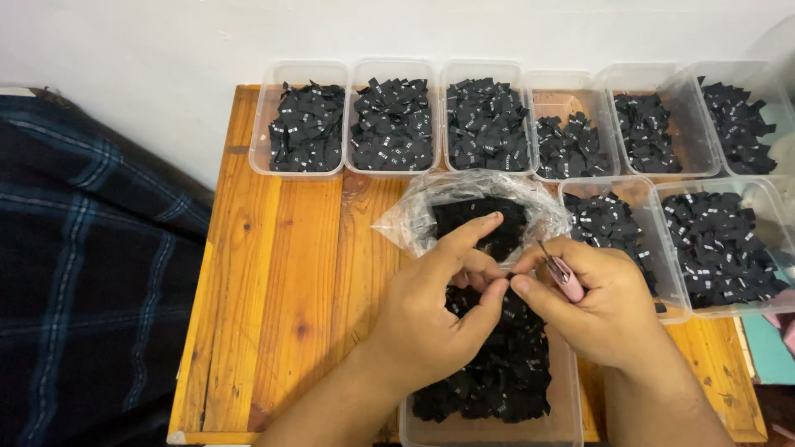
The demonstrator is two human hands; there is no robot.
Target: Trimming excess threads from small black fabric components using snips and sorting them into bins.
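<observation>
Both hands meet over the near tub at the table's front edge. The left hand pinches a small black label between thumb and fingers, its forefinger stretched toward the clear bag. The right hand is curled narrow around pink snips, thumb tip touching the same label. The label sits between the two thumbs, just above the heap of black labels filling the near tub. It looks very light, thin and floppy, likely woven cloth, so it should fold or slip easily; a fingertip pinch at an edge seems the sure hold, with the rest left free for the snips. The bag, half full of more labels, lies crumpled just behind the hands, touching them, and could snag the snips' points. Six tubs of sorted labels line the table's back edge, and two more sit at the right edge, near the right hand. A dark plaid cloth lies off the table's left edge, well apart.
</observation>
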